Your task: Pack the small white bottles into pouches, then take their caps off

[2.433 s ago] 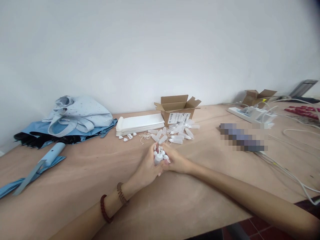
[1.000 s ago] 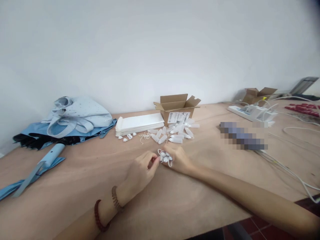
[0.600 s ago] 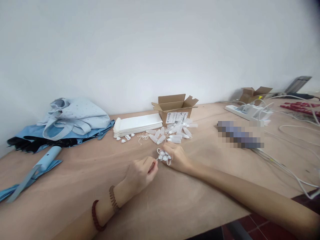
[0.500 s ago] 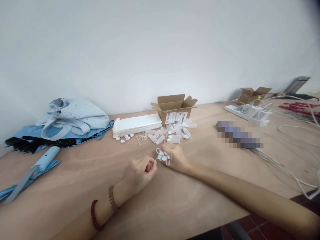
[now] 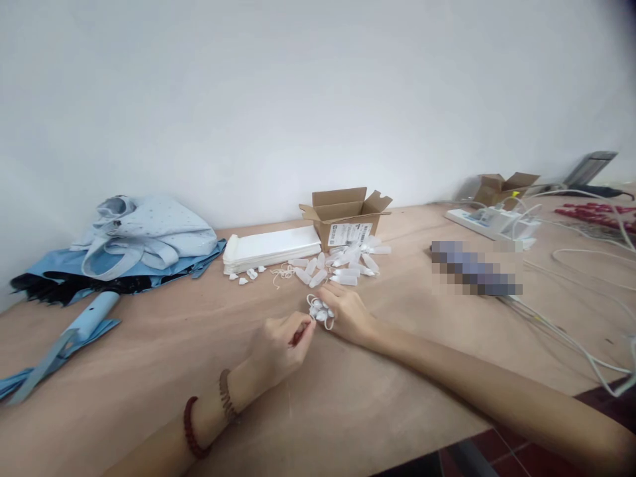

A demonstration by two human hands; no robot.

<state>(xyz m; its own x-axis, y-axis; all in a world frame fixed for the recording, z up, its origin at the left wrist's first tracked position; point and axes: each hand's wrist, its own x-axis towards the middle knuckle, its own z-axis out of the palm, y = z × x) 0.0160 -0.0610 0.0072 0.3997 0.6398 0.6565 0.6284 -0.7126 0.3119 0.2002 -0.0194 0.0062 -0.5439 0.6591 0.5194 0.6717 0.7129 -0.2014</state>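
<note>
My right hand (image 5: 350, 313) is closed around a bunch of small white plastic caps (image 5: 320, 310), their heads facing me, with white cord loops sticking out. My left hand (image 5: 284, 344) is pinched against the near left side of this bunch, on a white cord (image 5: 313, 319) that mostly disappears behind the fingertips. Just beyond the hands, several translucent plastic bottles (image 5: 344, 279) lie in a loose pile. Some loose white cord (image 5: 283, 273) and several small white pieces (image 5: 243, 281) are scattered to their left.
Behind the bottles stand an opened cardboard box (image 5: 348, 232) and a stack of white flat packs (image 5: 273, 242). A light blue bag (image 5: 149, 232) and a blue umbrella (image 5: 94, 317) lie at the left. To the right are a pixelated object (image 5: 474, 268), a power strip (image 5: 491, 224) and trailing cables.
My left hand has moved slightly right and now meets the bunch. The bunch in my right hand has shifted a little left, its caps turned slightly.
</note>
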